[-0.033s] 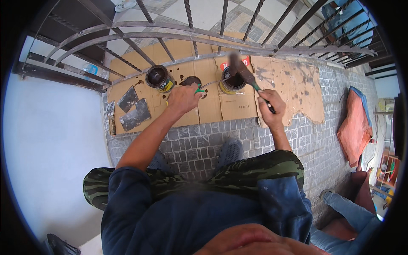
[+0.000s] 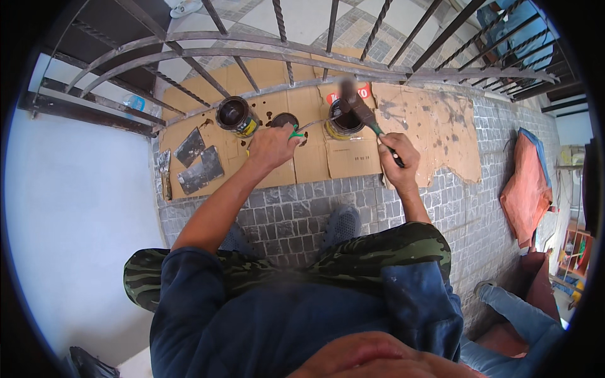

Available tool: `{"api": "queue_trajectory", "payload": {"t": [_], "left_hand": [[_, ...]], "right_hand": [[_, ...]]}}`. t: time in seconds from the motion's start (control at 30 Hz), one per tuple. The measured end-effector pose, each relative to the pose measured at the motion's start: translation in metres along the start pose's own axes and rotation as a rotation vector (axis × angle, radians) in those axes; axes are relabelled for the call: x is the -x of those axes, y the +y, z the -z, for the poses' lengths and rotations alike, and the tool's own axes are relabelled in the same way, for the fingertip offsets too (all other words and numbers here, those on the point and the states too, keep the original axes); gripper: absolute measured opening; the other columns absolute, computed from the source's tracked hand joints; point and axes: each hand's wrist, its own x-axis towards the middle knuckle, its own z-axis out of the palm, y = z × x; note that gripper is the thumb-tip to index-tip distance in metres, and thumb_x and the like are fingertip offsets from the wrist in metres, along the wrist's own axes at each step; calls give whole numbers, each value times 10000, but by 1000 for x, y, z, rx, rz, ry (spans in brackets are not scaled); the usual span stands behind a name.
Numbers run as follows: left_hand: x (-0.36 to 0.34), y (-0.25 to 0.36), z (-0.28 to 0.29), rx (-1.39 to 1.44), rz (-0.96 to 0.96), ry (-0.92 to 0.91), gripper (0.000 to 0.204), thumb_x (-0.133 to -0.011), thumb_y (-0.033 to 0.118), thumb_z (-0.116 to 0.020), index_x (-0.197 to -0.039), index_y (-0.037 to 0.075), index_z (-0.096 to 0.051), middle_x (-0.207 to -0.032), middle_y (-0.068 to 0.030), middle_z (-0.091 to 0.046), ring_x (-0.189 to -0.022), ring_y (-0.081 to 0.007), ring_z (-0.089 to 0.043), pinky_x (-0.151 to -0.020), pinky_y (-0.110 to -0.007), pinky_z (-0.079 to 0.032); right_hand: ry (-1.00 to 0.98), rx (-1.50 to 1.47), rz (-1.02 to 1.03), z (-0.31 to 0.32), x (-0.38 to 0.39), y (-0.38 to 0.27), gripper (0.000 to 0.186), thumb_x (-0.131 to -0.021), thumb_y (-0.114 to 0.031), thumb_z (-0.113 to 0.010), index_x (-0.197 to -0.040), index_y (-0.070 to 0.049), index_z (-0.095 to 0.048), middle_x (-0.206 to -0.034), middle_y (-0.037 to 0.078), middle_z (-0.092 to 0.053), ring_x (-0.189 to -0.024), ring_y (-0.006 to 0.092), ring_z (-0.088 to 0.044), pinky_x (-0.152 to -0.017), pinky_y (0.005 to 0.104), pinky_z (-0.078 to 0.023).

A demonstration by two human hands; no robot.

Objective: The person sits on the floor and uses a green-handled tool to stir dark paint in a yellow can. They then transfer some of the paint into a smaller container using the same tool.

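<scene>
My left hand point(image 2: 275, 148) is closed round the green handle of a tool with a thin metal rod point(image 2: 310, 126). The rod reaches right to the rim of an open paint can point(image 2: 342, 134); its far end I cannot make out. In my right hand point(image 2: 400, 159) is a paintbrush point(image 2: 361, 112), its head coated in dark brown paint and tilted over that can. A second open can point(image 2: 237, 117) with dark brown paint stands to the left. Between the cans, partly behind my left hand, lies a round paint-stained thing point(image 2: 285, 120), perhaps a lid.
Paint-spotted cardboard point(image 2: 309, 165) covers the paving. Two dark flat plates point(image 2: 200, 170) and a stained scraper-like tool point(image 2: 165, 173) lie at its left. A curved metal railing point(image 2: 252, 45) spans the far side. Orange sheeting point(image 2: 528, 189) lies right. Another person's leg point(image 2: 517, 309) shows lower right.
My right hand and the paintbrush have shifted very slightly left and up over the can. My left hand has not visibly moved.
</scene>
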Motion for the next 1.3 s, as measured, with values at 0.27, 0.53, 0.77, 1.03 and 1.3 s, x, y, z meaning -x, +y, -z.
{"api": "queue_trajectory", "payload": {"t": [0.27, 0.53, 0.77, 1.03, 1.3], "left_hand": [[-7, -3, 0, -11, 6, 9, 398, -933, 440, -647, -903, 45, -616, -692, -188, -665, -675, -396, -680, -605, -501, -526], [-8, 1, 4, -27, 9, 2, 400, -927, 431, -657, -901, 34, -619, -708, -192, -674, -687, -391, -685, -609, -503, -526], [-8, 4, 5, -24, 25, -12, 379, -929, 420, -652, -900, 44, -615, -710, -197, -670, -699, -398, -684, -615, -509, -527], [-8, 5, 6, -78, 4, -7, 378, -945, 433, -629, -956, 56, -650, -705, -167, -691, -674, -357, -699, -620, -482, -546], [-6, 3, 3, -31, 2, 14, 379, -933, 413, -653, -890, 39, -607, -695, -187, -663, -687, -392, -679, -608, -500, -524]], "right_hand": [[-96, 46, -134, -14, 6, 21, 161, -828, 34, -684, -986, 40, -711, -916, 158, -692, -841, 262, -695, -756, 329, -543], [-175, 77, -192, -3, 6, 30, 132, -840, 1, -673, -957, 36, -722, -861, 164, -683, -790, 279, -686, -725, 346, -536], [-244, 71, -333, 23, -2, 24, 132, -825, 1, -664, -931, 49, -726, -832, 137, -692, -771, 223, -678, -715, 312, -512], [119, -200, -131, 29, -16, 1, 145, -804, 43, -657, -936, 60, -712, -844, 135, -707, -815, 243, -675, -744, 318, -512], [-23, -65, -96, -7, -11, 21, 131, -819, 14, -678, -938, 38, -727, -826, 138, -684, -746, 236, -672, -676, 314, -514]]}}
